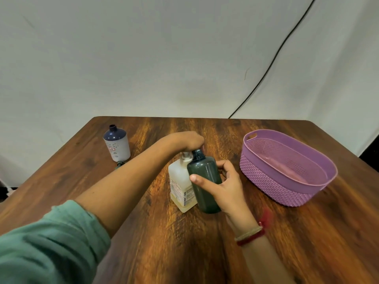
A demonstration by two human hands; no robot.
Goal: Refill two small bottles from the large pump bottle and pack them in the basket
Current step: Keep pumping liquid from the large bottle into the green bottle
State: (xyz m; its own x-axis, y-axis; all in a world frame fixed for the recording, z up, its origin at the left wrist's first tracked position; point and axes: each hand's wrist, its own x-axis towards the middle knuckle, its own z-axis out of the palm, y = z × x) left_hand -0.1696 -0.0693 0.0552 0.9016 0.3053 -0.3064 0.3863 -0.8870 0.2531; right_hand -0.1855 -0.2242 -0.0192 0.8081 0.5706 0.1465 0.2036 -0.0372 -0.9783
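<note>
Pumping works best with slow, full strokes: the left hand (184, 141) curls over the head of the large translucent white plastic pump bottle (180, 181) at mid-table. The right hand (227, 187) grips the small dark green plastic bottle (205, 181), touching the pump bottle; keep its mouth under the nozzle. 1 small blue-and-white bottle (117, 145) waits far left, with the purple woven-pattern plastic basket (266, 187) to the right.

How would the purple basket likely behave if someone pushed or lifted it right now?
The basket looks empty and its woven plastic walls are perforated, so it is probably light. Its wide, low shape suggests it would slide across the table rather than tip. The rim cut-out should give an easy grip.
</note>
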